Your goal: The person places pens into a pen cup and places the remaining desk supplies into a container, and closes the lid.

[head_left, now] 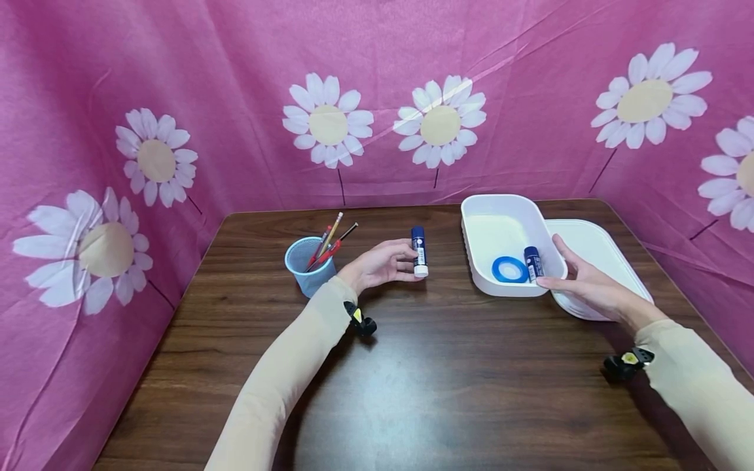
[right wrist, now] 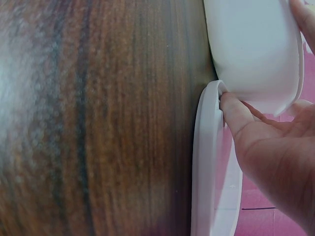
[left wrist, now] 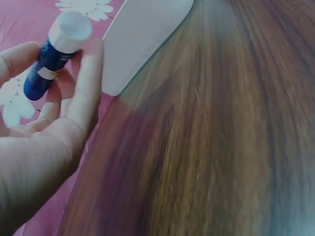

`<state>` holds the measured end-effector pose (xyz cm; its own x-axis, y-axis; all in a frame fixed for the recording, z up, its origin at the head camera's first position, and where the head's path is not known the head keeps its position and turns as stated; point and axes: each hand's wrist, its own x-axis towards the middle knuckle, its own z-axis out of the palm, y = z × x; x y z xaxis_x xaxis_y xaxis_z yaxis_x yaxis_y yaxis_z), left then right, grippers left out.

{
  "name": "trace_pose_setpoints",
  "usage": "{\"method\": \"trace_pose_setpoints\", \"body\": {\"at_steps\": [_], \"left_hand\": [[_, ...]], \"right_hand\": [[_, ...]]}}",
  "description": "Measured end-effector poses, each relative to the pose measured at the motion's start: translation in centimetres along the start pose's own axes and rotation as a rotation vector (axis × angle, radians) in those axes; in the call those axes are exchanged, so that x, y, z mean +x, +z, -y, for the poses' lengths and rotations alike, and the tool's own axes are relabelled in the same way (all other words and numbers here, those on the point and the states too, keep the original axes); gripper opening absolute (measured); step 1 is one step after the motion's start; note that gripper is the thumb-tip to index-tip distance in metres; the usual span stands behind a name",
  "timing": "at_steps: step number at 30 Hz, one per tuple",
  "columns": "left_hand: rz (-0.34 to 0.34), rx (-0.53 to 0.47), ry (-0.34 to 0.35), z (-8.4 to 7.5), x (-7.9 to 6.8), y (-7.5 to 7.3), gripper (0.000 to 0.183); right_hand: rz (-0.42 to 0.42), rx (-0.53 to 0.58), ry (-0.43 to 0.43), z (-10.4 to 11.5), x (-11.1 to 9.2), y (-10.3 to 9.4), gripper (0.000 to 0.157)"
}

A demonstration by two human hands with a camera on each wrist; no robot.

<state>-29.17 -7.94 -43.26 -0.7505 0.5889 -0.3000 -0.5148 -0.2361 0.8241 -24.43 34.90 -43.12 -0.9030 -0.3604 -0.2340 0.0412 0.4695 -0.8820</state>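
Observation:
My left hand [head_left: 385, 263] pinches a glue stick [head_left: 419, 252] between thumb and fingers, above the middle of the table. Its dark blue end points up and its white end down; in the left wrist view the white end of the glue stick [left wrist: 71, 32] faces the camera. My right hand [head_left: 595, 288] grips the near right corner of a white plastic box [head_left: 480, 265], thumb at the front and fingers along the side. Inside the box lie a roll of blue tape [head_left: 501, 271] and a second glue stick [head_left: 533, 261], which leans against the wall.
A white lid [head_left: 607, 261] lies on the table right of the box, partly under my right hand. Left of my left hand stands a light blue mesh pen cup [head_left: 312, 281] with red-handled scissors [head_left: 326, 254] and several pencils or pens. Pink flowered cloth hangs behind the wooden table [head_left: 412, 379].

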Motion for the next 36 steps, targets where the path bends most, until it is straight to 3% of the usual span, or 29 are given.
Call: {"method": "trace_pose_setpoints", "body": {"at_steps": [9, 24, 36], "left_hand": [[0.057, 0.001, 0.020, -0.1, 0.4, 1.2, 0.051], [0.025, 0.052, 0.002, -0.7, 1.7, 3.5, 0.055], [0.068, 0.086, -0.008, -1.5, 2.9, 5.5, 0.048]], "right_hand": [[-0.005, -0.010, 0.008, -0.1, -0.1, 0.0, 0.108], [-0.004, -0.005, -0.001, 0.1, -0.2, 0.0, 0.108], [-0.007, -0.011, -0.002, 0.0, 0.0, 0.0, 0.107]]}}
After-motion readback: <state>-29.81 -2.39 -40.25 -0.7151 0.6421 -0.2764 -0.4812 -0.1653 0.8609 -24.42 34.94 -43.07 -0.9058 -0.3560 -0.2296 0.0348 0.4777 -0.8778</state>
